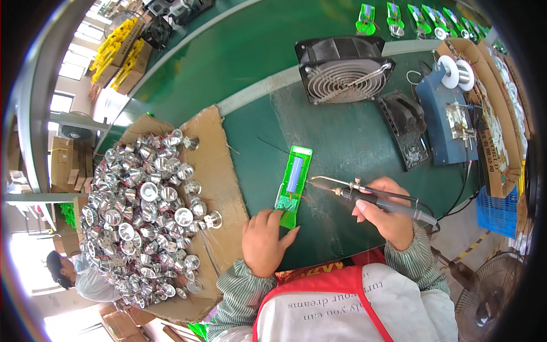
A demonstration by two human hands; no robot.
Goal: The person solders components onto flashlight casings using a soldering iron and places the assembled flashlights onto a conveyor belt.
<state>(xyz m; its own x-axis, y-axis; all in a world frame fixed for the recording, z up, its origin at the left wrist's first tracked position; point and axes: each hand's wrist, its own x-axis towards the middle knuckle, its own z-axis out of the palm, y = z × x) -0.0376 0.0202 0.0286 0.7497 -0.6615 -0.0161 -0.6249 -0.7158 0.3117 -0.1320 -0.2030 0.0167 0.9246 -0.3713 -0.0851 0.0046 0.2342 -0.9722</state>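
A green plastic housing lies lengthwise on the dark green bench in front of me. Inside it are a blue cylindrical battery cell and, nearer me, a small green circuit board. Thin wires stick out at its sides. My left hand grips the housing's near end between fingers and thumb. In my right hand is a soldering iron with a thin metal feed tube alongside. Its tip points left, just beside the housing near the battery; whether it touches anything, I cannot tell.
Left, shiny reflector cups with wires heap on cardboard. Ahead stands a black fan. A black tray, a blue solder feeder with a spool and a cardboard box sit right. Several green housings line the far side.
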